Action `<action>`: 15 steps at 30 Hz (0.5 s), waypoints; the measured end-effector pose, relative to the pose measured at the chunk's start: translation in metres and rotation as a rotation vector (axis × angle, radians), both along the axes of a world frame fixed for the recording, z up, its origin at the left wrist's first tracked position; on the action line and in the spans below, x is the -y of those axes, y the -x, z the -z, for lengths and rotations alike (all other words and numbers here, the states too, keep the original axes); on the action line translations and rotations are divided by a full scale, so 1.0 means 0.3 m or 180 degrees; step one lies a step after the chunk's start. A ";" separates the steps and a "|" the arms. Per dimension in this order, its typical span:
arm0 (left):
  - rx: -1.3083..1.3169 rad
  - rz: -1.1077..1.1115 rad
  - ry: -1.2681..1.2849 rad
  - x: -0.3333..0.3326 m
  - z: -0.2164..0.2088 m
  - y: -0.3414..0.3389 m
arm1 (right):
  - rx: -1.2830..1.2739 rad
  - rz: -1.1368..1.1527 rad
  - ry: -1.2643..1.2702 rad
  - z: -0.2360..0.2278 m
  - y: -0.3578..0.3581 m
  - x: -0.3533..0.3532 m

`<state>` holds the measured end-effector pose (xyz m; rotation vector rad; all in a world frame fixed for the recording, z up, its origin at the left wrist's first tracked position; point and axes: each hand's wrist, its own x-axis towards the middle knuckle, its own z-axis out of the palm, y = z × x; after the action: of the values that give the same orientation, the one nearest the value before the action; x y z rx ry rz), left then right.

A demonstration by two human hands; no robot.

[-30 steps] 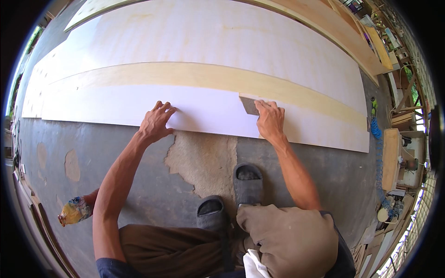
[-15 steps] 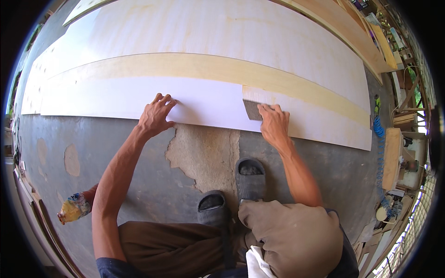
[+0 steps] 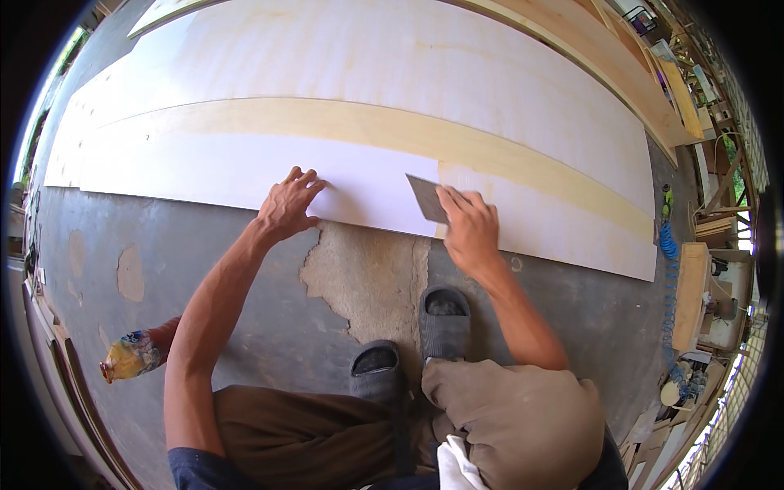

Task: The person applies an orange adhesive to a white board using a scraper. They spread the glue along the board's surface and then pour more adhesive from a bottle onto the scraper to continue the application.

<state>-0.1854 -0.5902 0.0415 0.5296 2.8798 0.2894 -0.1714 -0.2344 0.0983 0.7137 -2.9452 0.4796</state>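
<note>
The right hand [image 3: 472,227] grasped the scraper [image 3: 424,196], which had moved left past the yellowish part [image 3: 563,224], so was over the white part [image 3: 359,173], by the board's [image 3: 204,167] near edge. The half-open left hand [image 3: 286,206] touched this edge.

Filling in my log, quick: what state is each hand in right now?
Left hand: open, fingers bent, touching the pale board near its edge.
Right hand: closed, holding a flat grey plate.
</note>
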 end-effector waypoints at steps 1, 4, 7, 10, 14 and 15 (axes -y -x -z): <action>-0.0013 -0.0029 -0.0011 0.000 0.001 -0.003 | -0.0096 -0.0010 -0.0109 0.057 0.041 0.023; 0.0021 0.0036 -0.0109 -0.022 -0.001 0.013 | -0.0396 0.0014 -0.0490 0.193 0.118 0.044; -0.0013 0.0012 -0.0110 -0.015 0.007 0.009 | -0.0530 0.0044 -0.0696 0.228 0.127 0.076; 0.0006 -0.0019 -0.0089 0.004 0.017 0.000 | -0.0476 0.0128 -0.0662 0.229 0.122 0.091; 0.0009 -0.0010 -0.0033 -0.009 0.008 0.003 | -0.0637 0.0193 -0.0654 0.247 0.146 0.079; 0.0000 -0.0011 -0.0008 -0.009 0.008 0.002 | -0.0654 0.0183 -0.0674 0.252 0.150 0.079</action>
<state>-0.1859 -0.5876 0.0390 0.5252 2.8809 0.2937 -0.2164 -0.2580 0.0227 0.6514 -2.8371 0.0832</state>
